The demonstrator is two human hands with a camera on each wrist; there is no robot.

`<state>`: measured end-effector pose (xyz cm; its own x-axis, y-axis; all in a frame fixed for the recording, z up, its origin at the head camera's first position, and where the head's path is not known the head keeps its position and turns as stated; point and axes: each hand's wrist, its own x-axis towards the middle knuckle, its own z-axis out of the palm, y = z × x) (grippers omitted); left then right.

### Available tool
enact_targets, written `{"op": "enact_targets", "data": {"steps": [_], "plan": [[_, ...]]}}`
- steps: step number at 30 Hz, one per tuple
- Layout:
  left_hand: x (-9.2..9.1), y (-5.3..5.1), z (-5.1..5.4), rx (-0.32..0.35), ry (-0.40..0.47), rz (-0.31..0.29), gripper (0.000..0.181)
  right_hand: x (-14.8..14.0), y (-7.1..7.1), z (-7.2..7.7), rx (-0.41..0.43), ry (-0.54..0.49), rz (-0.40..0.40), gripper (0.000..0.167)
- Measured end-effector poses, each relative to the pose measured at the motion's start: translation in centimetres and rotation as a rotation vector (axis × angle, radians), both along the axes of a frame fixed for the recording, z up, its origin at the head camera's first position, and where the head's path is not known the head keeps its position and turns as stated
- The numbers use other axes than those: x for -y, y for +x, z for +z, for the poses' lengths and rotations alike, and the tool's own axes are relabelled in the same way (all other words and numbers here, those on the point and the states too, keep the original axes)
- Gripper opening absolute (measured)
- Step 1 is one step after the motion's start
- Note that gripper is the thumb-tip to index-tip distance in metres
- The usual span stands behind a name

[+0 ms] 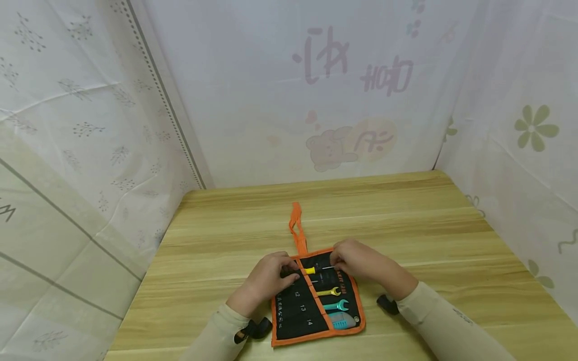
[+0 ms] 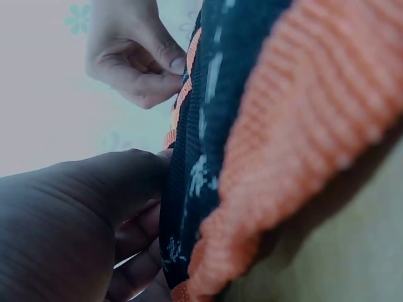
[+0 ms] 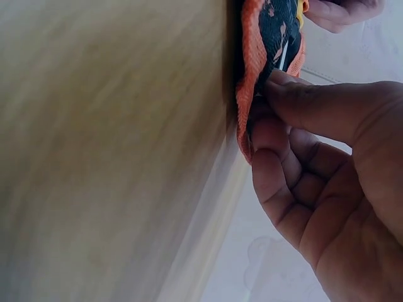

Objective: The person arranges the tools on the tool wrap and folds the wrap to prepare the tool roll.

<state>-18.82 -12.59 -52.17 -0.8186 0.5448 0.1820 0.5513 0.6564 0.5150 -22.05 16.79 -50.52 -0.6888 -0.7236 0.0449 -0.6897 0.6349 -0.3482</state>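
Note:
A black tool pouch (image 1: 289,313) with orange trim lies unfolded on the table. My left hand (image 1: 272,276) grips its upper left part, thumb and fingers about the pocket fabric, as the left wrist view (image 2: 82,207) shows. At the upper right, my right hand (image 1: 358,260) pinches the thin metal shaft of a screwdriver (image 1: 310,271), whose yellow handle sits partly in a pocket. That shaft runs to the thumb in the right wrist view. Below it, a yellow wrench (image 1: 329,292), a green wrench (image 1: 336,305) and a teal-grey tool (image 1: 342,321) stick out of pockets; the last one's kind is unclear.
An orange strap (image 1: 296,220) extends from the pouch toward the back of the wooden table (image 1: 217,230). Patterned white curtains (image 1: 253,100) stand behind and at both sides. Black bands (image 1: 259,328) are at the wrists.

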Motion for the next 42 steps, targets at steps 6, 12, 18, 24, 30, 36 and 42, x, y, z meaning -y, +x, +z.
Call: {"op": "enact_targets", "data": {"steps": [6, 12, 18, 24, 30, 36, 42], "plan": [[0.0, 0.0, 0.1, 0.006, 0.001, 0.003, 0.009, 0.7, 0.2, 0.1, 0.024, 0.008, -0.012, 0.02], [-0.1, -0.2, -0.1, 0.016, 0.015, 0.004, 0.008, 1.4, 0.3, 0.0, -0.001, 0.049, -0.024, 0.025], [-0.1, -0.2, -0.2, 0.001, 0.026, -0.003, 0.008, 1.9, 0.3, -0.1, 0.016, 0.05, -0.018, 0.028], [-0.1, -0.3, -0.3, -0.002, 0.03, -0.004, 0.008, 2.4, 0.2, -0.1, 0.004, 0.05, -0.004, 0.024], [-0.1, -0.3, -0.2, -0.005, 0.031, -0.007, 0.009, 2.6, 0.2, 0.1, 0.005, 0.059, -0.002, 0.025], [-0.1, -0.3, -0.3, 0.002, 0.021, -0.008, 0.008, 2.5, 0.2, 0.1, 0.008, 0.05, -0.014, 0.024], [-0.1, 0.0, -0.1, 0.013, -0.018, -0.005, 0.008, 1.9, 0.8, -0.5, 0.035, 0.054, -0.062, 0.013]]}}
